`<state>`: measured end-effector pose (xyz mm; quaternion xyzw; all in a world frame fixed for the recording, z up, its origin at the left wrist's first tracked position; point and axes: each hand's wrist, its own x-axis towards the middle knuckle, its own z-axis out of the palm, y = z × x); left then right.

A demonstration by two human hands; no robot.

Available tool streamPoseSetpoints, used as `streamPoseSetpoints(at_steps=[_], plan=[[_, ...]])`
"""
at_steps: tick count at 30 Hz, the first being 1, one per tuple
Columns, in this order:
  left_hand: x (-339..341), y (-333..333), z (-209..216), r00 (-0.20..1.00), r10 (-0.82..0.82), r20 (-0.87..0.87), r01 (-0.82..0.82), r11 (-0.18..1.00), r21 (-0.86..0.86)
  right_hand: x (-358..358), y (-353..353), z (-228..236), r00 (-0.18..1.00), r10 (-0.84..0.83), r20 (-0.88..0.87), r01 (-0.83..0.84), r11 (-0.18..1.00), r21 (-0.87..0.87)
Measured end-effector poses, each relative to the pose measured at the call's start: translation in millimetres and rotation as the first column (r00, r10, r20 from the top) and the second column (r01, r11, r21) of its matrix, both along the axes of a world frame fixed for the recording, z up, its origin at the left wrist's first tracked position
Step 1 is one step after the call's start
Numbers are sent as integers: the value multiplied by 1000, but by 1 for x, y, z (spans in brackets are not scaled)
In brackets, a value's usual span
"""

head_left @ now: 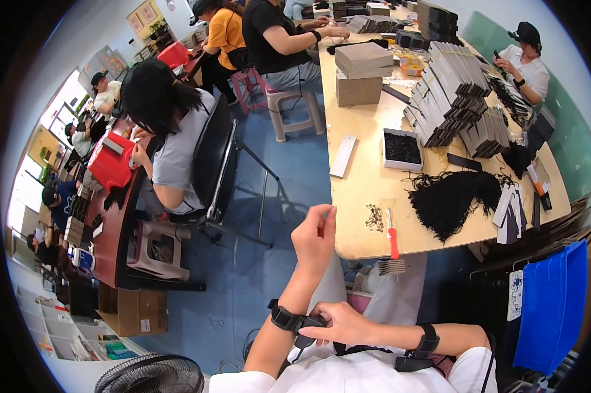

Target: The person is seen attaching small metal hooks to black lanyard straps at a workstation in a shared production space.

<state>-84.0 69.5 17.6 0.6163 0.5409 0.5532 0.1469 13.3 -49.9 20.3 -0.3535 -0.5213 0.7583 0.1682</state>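
Note:
My left hand (313,237) is raised at the table's near left corner, fingers curled into a loose fist with nothing visible in it. A black wrist strap (283,316) with a small black device (312,325) is around my left wrist. My right hand (341,323) reaches across my lap and grips that device, thumb below and fingers over it. Another black strap (429,338) circles my right forearm. Nearest on the table are several small metal clips (374,218) and a red-handled tool (392,242).
On the wooden table (367,187) lie black cords (456,200), a white box of black pieces (402,149), a white card (343,156) and stacked grey cards (446,98). A blue bin (551,304) stands right. Left, a person sits on a black chair (217,157); a fan (150,374) is below.

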Motion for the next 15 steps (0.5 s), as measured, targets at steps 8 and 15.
streamPoseSetpoints(at_steps=[8,15], plan=[[11,8,-4,935,19,-355,95,949,302,1,-1,0,1000,23,14,-23,1000,14],[8,5,1,630,-164,759,597,728,-338,5,9,-12,977,162,-138,-168,985,-37]])
